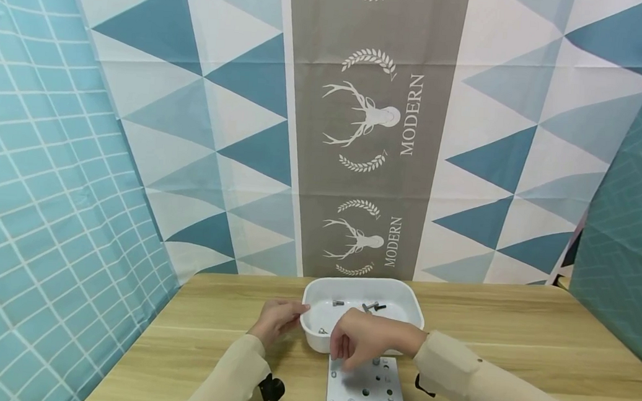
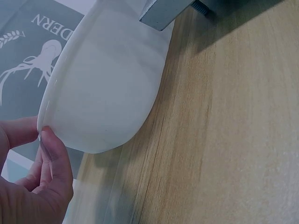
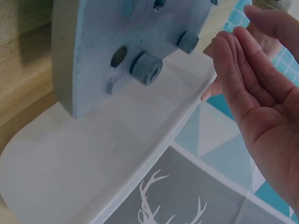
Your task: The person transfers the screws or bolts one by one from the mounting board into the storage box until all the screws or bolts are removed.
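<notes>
The white plastic tub (image 1: 319,340) stands on the table with several bolts (image 1: 371,306) scattered inside. My left hand (image 1: 279,317) pinches its rim at the left side, thumb and fingers on either side of the lip, as the left wrist view confirms. In front of the tub lies a silver metal plate (image 1: 352,392) with holes and several socket-head bolts (image 3: 147,68) standing in it. Over the plate's far end is my right hand (image 1: 364,338), bent down at the wrist. Its fingers (image 3: 229,77) are loosely bent, the thumb apart, with nothing visible between them.
Wood-grain table (image 1: 223,318) surface lies around the tub and plate. A patterned curtain (image 1: 368,166) hangs close behind the tub, and a blue checked curtain (image 1: 49,175) borders the left side. Black wrist devices (image 1: 271,388) sit below the sleeves.
</notes>
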### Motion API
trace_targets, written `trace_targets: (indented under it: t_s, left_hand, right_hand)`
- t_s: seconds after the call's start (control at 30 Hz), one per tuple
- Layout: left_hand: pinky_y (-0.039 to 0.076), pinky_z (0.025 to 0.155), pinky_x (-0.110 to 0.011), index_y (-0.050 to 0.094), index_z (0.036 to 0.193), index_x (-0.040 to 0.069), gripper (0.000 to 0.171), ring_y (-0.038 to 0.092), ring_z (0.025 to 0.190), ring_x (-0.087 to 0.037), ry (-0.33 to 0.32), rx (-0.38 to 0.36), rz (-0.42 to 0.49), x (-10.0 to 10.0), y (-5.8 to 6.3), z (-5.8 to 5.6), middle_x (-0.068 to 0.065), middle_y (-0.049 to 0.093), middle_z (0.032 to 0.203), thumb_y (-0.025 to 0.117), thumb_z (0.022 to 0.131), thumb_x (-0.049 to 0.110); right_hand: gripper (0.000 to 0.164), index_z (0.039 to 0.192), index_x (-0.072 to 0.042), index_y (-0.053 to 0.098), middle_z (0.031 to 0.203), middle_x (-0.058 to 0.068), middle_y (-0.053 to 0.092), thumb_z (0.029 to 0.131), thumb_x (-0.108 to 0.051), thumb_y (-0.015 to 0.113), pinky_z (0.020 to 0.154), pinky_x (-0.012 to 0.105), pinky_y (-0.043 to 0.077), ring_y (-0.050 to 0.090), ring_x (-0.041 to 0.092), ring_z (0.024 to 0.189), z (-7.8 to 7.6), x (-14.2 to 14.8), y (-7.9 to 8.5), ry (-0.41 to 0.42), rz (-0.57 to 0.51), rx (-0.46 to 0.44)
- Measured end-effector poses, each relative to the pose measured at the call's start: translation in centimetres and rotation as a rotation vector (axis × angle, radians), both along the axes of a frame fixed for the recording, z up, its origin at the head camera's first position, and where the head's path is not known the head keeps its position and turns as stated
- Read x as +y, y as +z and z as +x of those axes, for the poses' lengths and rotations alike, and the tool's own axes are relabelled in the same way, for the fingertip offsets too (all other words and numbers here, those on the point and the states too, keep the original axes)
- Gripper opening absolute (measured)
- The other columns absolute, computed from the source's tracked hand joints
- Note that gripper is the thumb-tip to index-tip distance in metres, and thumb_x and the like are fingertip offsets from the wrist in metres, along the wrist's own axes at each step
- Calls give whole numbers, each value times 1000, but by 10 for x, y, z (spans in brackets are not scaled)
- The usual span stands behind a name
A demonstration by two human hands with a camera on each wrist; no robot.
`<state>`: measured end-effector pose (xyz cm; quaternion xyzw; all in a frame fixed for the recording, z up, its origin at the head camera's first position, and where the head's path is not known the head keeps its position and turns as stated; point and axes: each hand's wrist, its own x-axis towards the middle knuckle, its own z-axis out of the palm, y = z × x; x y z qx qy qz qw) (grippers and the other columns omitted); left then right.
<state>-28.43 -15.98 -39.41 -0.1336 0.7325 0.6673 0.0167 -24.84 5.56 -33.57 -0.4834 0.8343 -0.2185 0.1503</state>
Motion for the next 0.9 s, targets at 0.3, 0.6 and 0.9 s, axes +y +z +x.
trace_targets:
  t_s: [0.3, 0.6, 0.9]
  left_hand:
    - [55, 66, -18, 68, 109, -10, 32, 60, 67, -8, -10, -1, -11, -1, 1, 1, -6, 68, 83, 73, 84, 9]
    - [57, 68, -19, 66, 107, -11, 31, 62, 69, -9, 9, -21, 6, 0, 0, -2, -4, 66, 79, 74, 82, 6]
    - [56, 67, -18, 67, 109, -10, 32, 63, 75, -11, 13, -23, -2, 0, 2, -2, -6, 68, 84, 75, 83, 8]
  right_hand:
    - [15, 85, -9, 75, 76, -3, 73, 73, -1, 80, 61, 10, 53, 55, -11, 60, 4, -11, -5, 60, 70, 36]
    - [16, 86, -9, 75, 76, -3, 74, 73, 0, 79, 59, 10, 53, 55, -11, 57, 5, -16, -6, 91, 125, 41]
    - [15, 85, -11, 76, 77, -3, 75, 76, 1, 77, 59, 9, 52, 54, -13, 58, -1, -19, -10, 115, 129, 66]
